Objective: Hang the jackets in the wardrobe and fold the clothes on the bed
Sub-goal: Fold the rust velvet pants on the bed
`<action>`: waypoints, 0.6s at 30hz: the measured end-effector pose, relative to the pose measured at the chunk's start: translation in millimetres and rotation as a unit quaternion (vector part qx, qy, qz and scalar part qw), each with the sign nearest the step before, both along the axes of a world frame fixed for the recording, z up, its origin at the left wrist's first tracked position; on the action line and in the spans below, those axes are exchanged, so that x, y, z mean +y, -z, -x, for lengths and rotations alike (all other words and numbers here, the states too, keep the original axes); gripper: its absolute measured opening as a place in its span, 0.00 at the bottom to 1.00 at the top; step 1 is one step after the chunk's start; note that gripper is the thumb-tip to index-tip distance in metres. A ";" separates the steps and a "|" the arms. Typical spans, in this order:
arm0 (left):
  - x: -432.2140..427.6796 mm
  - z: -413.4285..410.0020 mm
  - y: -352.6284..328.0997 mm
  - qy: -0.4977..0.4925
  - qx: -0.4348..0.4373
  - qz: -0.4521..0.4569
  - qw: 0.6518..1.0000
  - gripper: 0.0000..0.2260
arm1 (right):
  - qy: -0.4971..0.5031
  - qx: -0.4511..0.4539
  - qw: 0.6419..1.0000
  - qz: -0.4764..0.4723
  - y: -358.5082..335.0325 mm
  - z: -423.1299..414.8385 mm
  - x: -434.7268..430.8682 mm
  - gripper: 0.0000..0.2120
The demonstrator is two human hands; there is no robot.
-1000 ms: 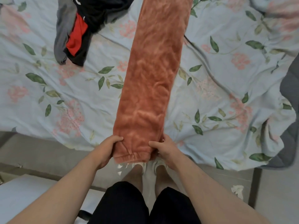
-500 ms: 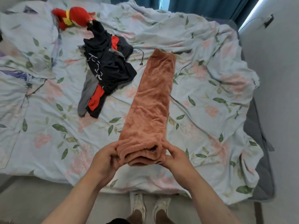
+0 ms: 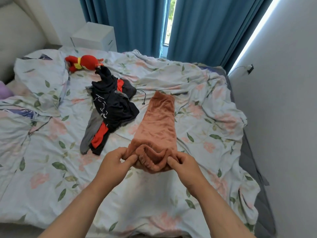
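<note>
Trousers of orange fleece [image 3: 157, 124] lie lengthwise on the bed [image 3: 51, 169], just to the right of a dark jacket with red panels [image 3: 113, 107]. Their near end is lifted a little off the sheet. The left hand [image 3: 115, 162] pinches the left corner of this end between the thumb and the curled fingers [image 3: 130, 159]. The right hand [image 3: 185, 164] pinches the right corner in the same manner. Between the two hands the cuff edge sags in a wavy line.

The fold seems to be only half made, and several things could spoil it. The fleece is thick and soft, so a corner may slide out of a light pinch and the end would drop crooked. If one hand goes forward faster than the other, the edges will not meet straight. The lower layer may also be dragged along over the wrinkled sheet and bunch under the fold. The far end lies close to the cord of the jacket, so a push too far could disturb that garment.

One second earlier the trousers were stretched long, with the cuff at the edge of the bed and a hand on each side of it. Half a second earlier the end was already gathered between the hands. Now it is carried farther up the bed, and the flat part looks shorter. The view has also risen, so the blue curtains [image 3: 137, 23] and a red plush toy [image 3: 82, 63] are visible.
</note>
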State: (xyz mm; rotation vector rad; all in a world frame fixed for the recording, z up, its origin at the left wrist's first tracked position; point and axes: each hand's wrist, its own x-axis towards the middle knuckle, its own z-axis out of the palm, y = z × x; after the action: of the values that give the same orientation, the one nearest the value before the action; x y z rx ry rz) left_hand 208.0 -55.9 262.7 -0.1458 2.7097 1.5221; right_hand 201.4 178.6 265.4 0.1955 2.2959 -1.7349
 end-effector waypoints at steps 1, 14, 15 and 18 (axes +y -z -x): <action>0.2 -0.7 -0.1 0.006 -0.004 0.008 1.000 0.12 | -0.005 -0.003 1.000 0.002 -1.5 -2.6 0.8 0.04; 25.8 -65.0 -42.4 0.047 -0.086 -0.168 0.981 0.13 | -0.080 -0.123 0.987 0.067 -71.8 -87.0 28.8 0.09; 26.7 -70.4 -42.6 0.045 -0.106 -0.200 0.973 0.13 | -0.084 -0.134 0.985 0.074 -72.7 -92.7 29.5 0.12; 25.8 -84.9 -42.7 0.026 -0.181 -0.287 0.940 0.10 | -0.074 -0.169 0.979 0.091 -77.3 -105.8 30.3 0.22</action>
State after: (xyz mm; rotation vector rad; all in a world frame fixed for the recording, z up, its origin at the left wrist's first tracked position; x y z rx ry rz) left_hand 292.8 -30.1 305.4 -0.2945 1.8939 1.9623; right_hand 307.2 208.8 342.7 0.2551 1.8549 -1.6776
